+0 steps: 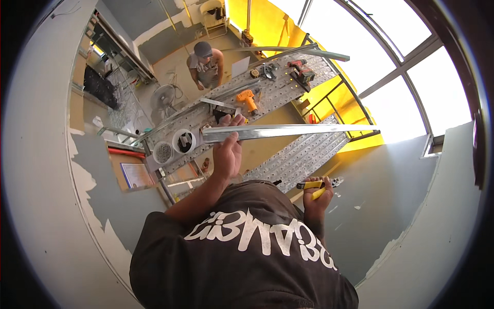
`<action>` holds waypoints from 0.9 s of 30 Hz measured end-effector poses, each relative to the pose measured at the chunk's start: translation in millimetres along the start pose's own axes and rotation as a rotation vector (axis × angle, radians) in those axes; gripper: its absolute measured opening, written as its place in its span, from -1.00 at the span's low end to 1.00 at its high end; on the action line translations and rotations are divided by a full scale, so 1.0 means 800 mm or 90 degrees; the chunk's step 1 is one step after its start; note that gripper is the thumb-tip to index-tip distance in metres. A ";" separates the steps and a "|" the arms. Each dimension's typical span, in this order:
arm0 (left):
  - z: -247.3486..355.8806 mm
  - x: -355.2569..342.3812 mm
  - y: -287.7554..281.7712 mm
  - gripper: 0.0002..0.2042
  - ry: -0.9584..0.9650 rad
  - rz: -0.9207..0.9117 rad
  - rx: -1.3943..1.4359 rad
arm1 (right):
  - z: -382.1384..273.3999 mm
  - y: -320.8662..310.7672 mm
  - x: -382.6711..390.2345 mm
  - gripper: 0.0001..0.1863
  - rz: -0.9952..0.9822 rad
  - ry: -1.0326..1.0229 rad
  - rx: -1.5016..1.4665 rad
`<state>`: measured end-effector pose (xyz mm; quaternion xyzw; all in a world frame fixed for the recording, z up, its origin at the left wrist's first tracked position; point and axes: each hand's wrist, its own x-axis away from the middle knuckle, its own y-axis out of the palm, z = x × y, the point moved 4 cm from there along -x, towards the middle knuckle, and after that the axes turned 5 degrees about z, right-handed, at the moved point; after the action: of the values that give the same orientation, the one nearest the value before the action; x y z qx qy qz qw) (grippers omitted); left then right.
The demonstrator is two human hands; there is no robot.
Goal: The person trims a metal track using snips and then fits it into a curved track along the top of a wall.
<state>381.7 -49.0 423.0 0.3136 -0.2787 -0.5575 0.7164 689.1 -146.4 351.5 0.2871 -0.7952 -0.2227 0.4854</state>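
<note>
My left hand grips a long silvery metal channel near its left end, holding it level over a perforated scaffold platform. Lower right, my right hand is closed around yellow-and-black handled metal snips. Beyond the channel lie an orange power drill, a red-and-black drill and a round tape measure. Left of my left hand stand two white buckets, one with small fasteners, the other with dark items.
A co-worker in a cap stands beyond the platform near a standing fan. A lower perforated plank crosses below the channel. Railings, yellow sheeting and bright windows are at the right. Patched grey walls surround me.
</note>
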 end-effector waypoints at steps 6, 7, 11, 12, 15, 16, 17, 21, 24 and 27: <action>-0.020 0.006 0.001 -0.67 0.035 0.185 0.026 | -0.043 -0.030 -0.023 -0.80 0.008 0.068 -0.036; -0.017 0.006 0.010 -0.79 0.059 0.195 0.043 | -0.052 -0.025 -0.023 -0.79 -0.009 0.073 -0.015; -0.012 -0.002 0.031 -0.78 0.121 0.189 0.079 | -0.085 -0.033 -0.036 -0.79 -0.042 0.102 0.027; -0.005 -0.005 0.044 -0.78 0.139 0.201 0.096 | -0.094 -0.032 -0.036 -0.81 -0.031 0.099 0.044; 0.016 -0.012 0.062 -0.75 0.194 0.215 0.051 | -0.111 -0.057 -0.064 -0.79 -0.047 0.151 0.061; 0.023 -0.012 0.066 -0.75 0.208 0.191 -0.006 | -0.115 -0.056 -0.072 -0.77 -0.100 0.203 0.086; 0.025 -0.013 0.061 -0.75 0.204 0.210 -0.010 | -0.118 -0.055 -0.078 -0.74 -0.091 0.246 0.106; 0.032 -0.008 0.064 -0.70 0.188 0.257 -0.065 | -0.113 -0.063 -0.090 -0.67 -0.095 0.383 0.109; 0.050 -0.008 0.059 -0.70 0.212 0.263 -0.104 | -0.096 -0.071 -0.088 -0.67 -0.115 0.419 0.062; 0.065 -0.017 0.080 -0.71 0.220 0.244 -0.093 | -0.088 -0.069 -0.085 -0.68 -0.135 0.449 0.019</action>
<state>379.5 -31.3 504.5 0.2933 -0.1658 -0.3686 0.8664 790.6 -146.5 303.0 0.4339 -0.5481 -0.1479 0.6995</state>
